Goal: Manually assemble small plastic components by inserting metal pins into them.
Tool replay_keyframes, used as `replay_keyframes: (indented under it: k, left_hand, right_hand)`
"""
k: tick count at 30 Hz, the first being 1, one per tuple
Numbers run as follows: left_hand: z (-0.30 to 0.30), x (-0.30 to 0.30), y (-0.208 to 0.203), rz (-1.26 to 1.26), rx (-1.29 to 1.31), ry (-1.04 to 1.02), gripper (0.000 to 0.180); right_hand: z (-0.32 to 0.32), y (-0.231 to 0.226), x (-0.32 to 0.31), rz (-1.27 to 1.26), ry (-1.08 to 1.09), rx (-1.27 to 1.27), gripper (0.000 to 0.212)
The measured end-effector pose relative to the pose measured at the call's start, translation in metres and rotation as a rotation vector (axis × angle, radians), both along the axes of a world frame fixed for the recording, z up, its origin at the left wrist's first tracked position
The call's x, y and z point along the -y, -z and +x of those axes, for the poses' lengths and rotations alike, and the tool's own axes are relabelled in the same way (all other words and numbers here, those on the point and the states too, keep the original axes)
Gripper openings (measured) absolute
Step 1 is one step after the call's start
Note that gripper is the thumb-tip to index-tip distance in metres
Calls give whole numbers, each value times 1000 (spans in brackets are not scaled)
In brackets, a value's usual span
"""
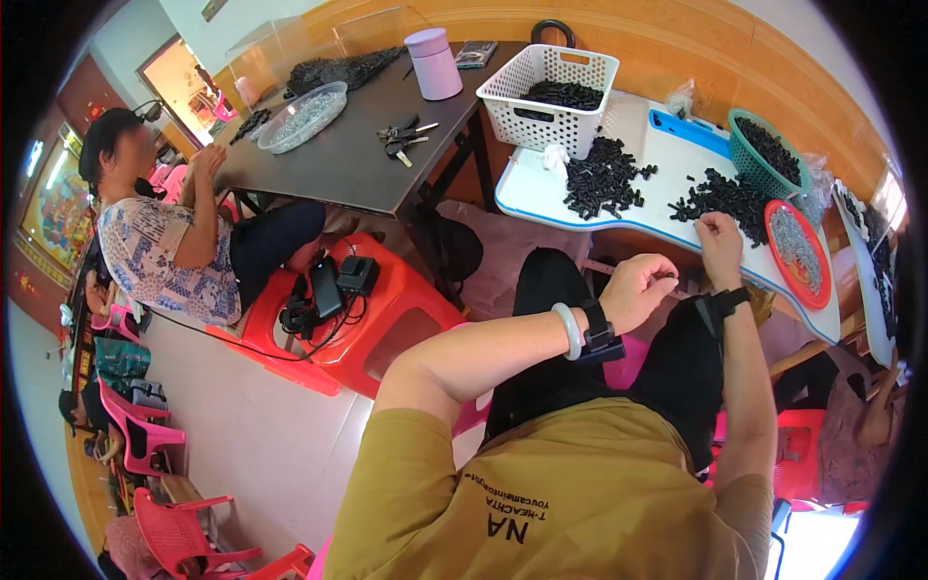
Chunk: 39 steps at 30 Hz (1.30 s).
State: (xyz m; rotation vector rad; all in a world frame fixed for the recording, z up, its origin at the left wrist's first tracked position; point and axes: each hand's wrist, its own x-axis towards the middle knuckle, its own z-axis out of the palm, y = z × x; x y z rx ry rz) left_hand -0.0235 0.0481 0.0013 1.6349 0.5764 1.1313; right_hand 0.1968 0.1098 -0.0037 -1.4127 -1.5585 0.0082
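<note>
My left hand hovers over my lap, short of the white table's edge. Its thumb and fingers are pinched together, and anything between them is too small to make out. At the table's front edge is my right hand, its fingers bent and closed beside a loose pile of small black plastic parts; whatever they hold is hidden. Left of that pile lies a second heap of the same black parts. To the right, a red round tray holds small silvery pieces.
A white perforated basket and a green basket, both with black parts, stand on the white table. The dark table bears keys and a lilac flask. A co-worker sits left, beyond red stools.
</note>
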Motion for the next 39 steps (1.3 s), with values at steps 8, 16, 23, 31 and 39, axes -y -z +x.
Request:
replay_keyframes:
  k: [8,16,23,31,39]
  left_hand:
    - [-3,-7,-3,-159,148,-24,16]
    - [-9,-13,-9,-257,133,-38,16]
    - [-25,-44,-18,-303,232,-180,14]
    - [-47,-71,-26,-367,325,-293,15]
    - [-81,-58,-28,-360,195,-559,14]
  right_hand:
    - [-6,-52,-15,-27,-182,74,13]
    - [-93,-95,-115,122,-298,315,66]
    - [-132,-94,-146,-98,-363,302,49]
    - [-133,-102,-141,-113,-305,372,42]
    - [-140,-154,-148,-35,-195,596,50]
